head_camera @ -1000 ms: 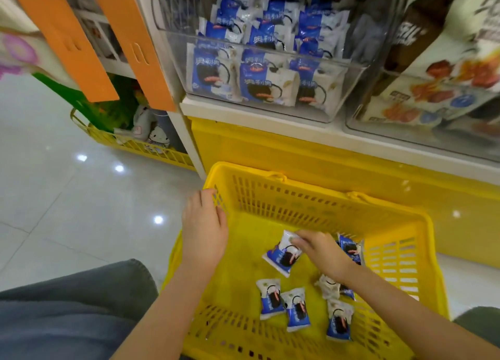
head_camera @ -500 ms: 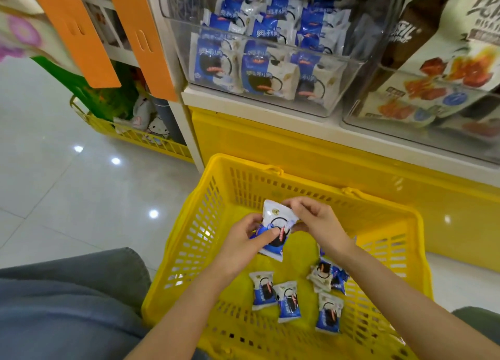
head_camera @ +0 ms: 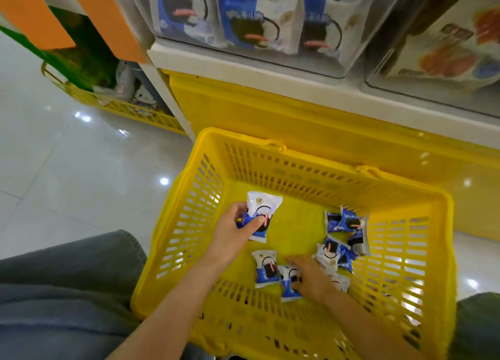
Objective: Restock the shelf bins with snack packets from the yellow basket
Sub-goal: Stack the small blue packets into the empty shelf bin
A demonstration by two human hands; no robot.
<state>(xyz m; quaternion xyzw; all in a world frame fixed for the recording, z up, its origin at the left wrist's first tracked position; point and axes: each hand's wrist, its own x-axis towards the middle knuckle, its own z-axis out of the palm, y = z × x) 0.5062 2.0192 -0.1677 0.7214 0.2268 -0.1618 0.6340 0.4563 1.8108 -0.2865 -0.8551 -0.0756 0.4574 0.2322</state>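
— Holding anything, the left hand (head_camera: 232, 235)?
— Yes. It grips one crinkled, glossy white-and-blue snack packet (head_camera: 262, 213), upright over the floor of the slotted rectangular yellow plastic basket (head_camera: 189, 210).
— And the right hand (head_camera: 311, 278)?
— Its fingers lie on a second packet (head_camera: 290, 289), beside a third packet (head_camera: 266, 269); whether it pinches or merely touches, I cannot tell.
— Further right?
— A heap of overlapping packets (head_camera: 346, 229), too tangled to count. Above stand two clear plastic shelf bins (head_camera: 297, 64).
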